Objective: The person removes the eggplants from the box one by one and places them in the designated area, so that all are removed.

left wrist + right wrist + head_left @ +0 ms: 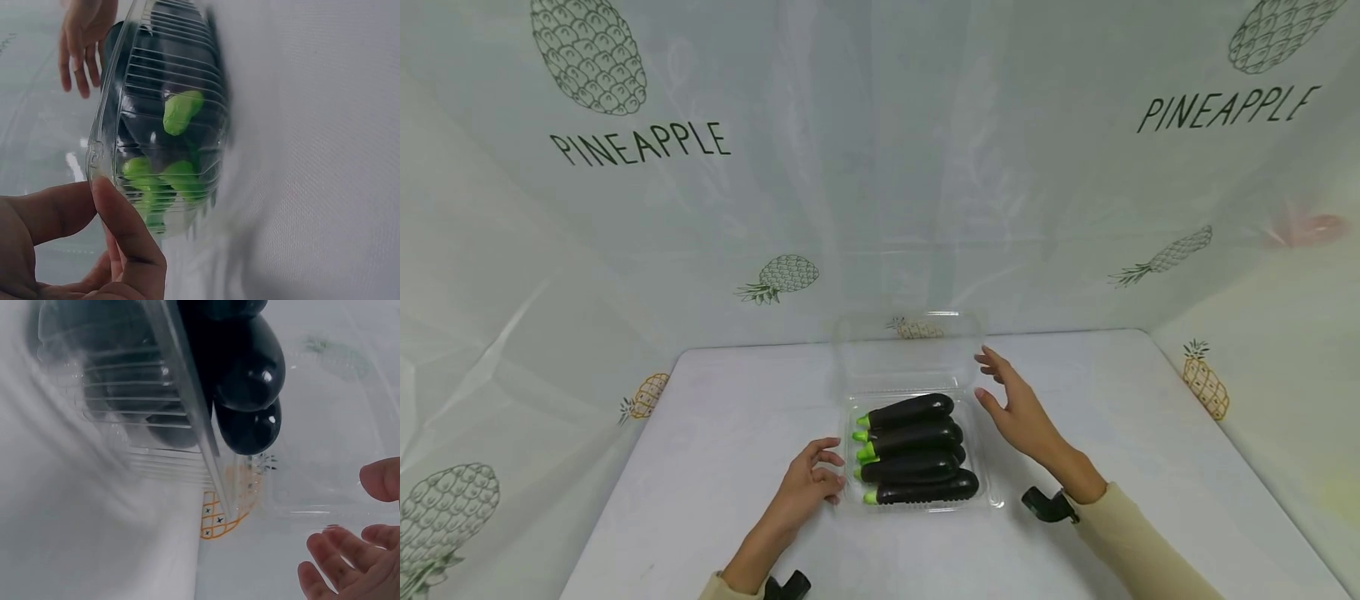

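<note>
Several dark, glossy eggplants (917,464) with green stem ends lie side by side in a clear plastic clamshell container (987,487). Its clear lid (910,364) stands raised at the back. At the container's left side, my left hand (805,487) pinches the rim between thumb and finger, as the left wrist view shows. My right hand (1018,417) is to the right of the lid, its fingers spread and slightly bent, holding nothing. In the right wrist view, the right fingers (340,550) are near the lid; whether they touch it I cannot tell.
The container stands on a white table (737,425), near its back edge. Behind and beside the table hangs a pale sheet (910,192) printed with pineapples and lettering. Each wrist carries a small black device (1049,505).
</note>
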A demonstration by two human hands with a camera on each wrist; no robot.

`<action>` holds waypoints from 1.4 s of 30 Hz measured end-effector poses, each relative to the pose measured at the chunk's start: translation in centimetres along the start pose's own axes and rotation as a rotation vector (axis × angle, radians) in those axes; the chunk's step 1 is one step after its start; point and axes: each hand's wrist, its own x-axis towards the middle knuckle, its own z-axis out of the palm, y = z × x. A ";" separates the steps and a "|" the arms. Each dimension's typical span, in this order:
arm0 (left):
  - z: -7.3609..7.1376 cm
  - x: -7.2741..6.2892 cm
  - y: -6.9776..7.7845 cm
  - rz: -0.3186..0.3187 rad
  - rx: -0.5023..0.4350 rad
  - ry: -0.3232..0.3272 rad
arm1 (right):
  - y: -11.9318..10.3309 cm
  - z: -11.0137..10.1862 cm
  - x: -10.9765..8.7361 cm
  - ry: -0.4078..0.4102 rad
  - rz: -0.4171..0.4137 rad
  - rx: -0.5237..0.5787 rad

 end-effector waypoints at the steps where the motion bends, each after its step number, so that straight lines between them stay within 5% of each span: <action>1: 0.0 0.0 0.0 0.002 -0.007 -0.006 | 0.0 0.0 0.0 -0.008 0.007 0.003; 27: 0.0 -0.9 -0.2 -0.045 -0.044 -0.137 | 2.3 0.4 -0.5 -0.162 0.151 0.087; 42: -0.1 -1.2 -0.1 -0.061 -0.071 -0.155 | 3.0 1.2 -1.2 -0.280 0.258 0.073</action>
